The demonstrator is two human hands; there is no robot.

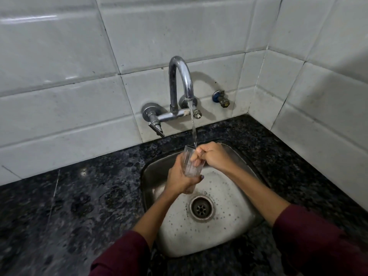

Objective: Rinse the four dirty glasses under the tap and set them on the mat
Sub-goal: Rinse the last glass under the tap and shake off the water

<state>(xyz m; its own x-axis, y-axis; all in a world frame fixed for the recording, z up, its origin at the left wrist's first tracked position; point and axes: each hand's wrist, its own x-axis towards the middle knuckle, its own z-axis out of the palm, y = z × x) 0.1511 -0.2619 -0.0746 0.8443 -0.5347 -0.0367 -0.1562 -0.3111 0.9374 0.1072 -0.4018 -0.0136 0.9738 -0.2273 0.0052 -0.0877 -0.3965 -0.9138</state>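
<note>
— Where is the glass (189, 166)?

— It is standing almost straight up over the sink (229, 232), right under the tap (180, 80). Water (193, 126) is running down from the tap and landing at the top edge of the glass.

— Who is holding it?

— The left hand (179, 180) is holding it. Its fingers are curling tight around the bottom half of the glass, and the thumb tip (201, 178) is pressing on the front. The bottom of the glass is poking out just under that hand.

— What is the right hand (211, 156) doing?

— It is sitting at the top of the glass. Its fingers (196, 162) are bending in, and some are going inside the mouth of the glass, touching the inner wall. They are not gripping it the way the left hand is.

— What else is there?

— The drain (201, 208) is below the hands. The dark counter (69, 206) is lying all around the sink, and the white wall tiles (59, 108) are rising behind the tap. Both sleeves (318, 242) are dark red.
</note>
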